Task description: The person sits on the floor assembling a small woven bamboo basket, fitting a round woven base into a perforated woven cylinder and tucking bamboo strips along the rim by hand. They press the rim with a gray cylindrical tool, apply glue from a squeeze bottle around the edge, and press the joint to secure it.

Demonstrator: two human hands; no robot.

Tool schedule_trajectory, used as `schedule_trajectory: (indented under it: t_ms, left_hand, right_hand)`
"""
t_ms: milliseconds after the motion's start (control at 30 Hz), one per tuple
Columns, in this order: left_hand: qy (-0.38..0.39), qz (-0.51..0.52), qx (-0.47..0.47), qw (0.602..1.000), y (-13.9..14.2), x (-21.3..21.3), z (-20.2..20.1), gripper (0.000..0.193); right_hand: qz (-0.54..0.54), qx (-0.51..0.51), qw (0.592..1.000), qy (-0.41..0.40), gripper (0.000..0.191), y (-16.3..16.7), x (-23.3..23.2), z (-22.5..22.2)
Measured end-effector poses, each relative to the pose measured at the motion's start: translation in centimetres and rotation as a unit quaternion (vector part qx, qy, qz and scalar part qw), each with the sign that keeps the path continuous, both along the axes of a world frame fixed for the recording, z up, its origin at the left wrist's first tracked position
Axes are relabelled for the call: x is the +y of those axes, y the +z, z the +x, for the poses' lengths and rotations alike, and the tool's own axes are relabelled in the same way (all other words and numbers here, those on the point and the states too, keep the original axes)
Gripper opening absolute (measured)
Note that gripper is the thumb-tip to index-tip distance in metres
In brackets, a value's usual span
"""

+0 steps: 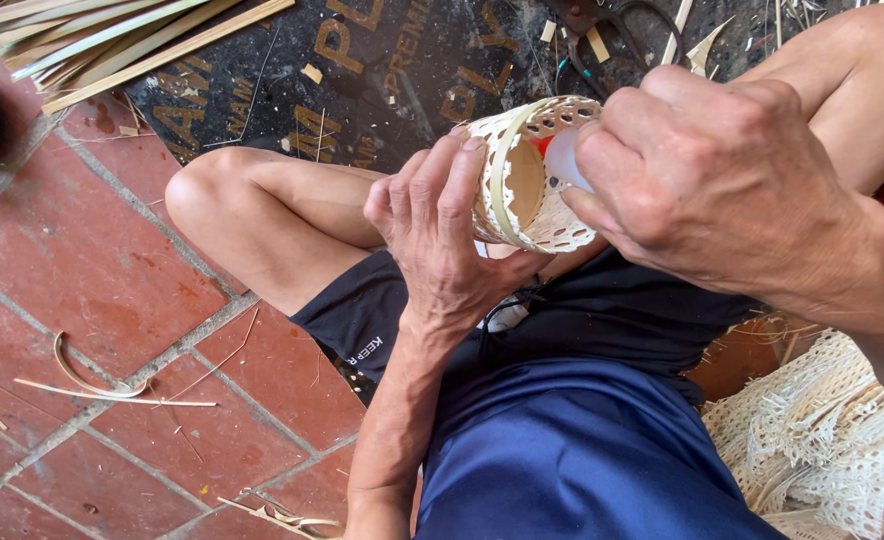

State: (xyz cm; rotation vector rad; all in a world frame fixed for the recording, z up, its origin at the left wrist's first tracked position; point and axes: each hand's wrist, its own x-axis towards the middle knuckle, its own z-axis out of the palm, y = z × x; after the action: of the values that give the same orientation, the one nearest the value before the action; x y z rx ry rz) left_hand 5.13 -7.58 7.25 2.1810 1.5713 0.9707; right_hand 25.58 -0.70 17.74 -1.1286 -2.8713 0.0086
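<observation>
Soft even daylight, no harsh shadows or glare. Sharp around woven basket; dark object far left of it blurry.

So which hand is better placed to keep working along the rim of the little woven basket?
Probably the right hand: it pinches a small white bottle at the woven basket rim. The left hand is wrapped around the basket's side, steadying it.

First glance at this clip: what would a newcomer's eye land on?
At centre, the left hand grips a small pale woven basket tilted open toward the camera, while the right hand presses a whitish bottle at its rim. Bamboo strips lie top left, and woven lattice is piled bottom right.
</observation>
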Motion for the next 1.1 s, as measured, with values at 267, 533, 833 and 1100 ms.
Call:
schedule_trajectory:
  t_ms: [267, 533, 833, 1100]
  left_hand:
    - [0.009, 0.017, 0.017, 1.000, -0.1, -0.2, 0.3, 0.082]
    - [0.006, 0.029, 0.026, 0.999, -0.2, -0.2, 0.3, 0.080]
    - [0.082, -0.183, -0.380, 0.903, -4.6, 2.9, -2.3, 0.096]
    - [0.062, -0.380, -0.792, 0.473, -8.0, 3.4, -2.6, 0.089]
  right_hand:
    - [0.000, 0.012, 1.000, 0.011, 0.029, -1.0, -0.5, 0.2]
    - [0.001, 0.033, 0.999, 0.007, 0.029, -1.3, -0.3, 0.2]
    - [-0.091, 0.287, 0.950, -0.083, 0.034, -1.7, -0.9, 5.2]
    - [-0.232, 0.401, 0.862, -0.208, 0.042, -5.2, -2.2, 5.1]
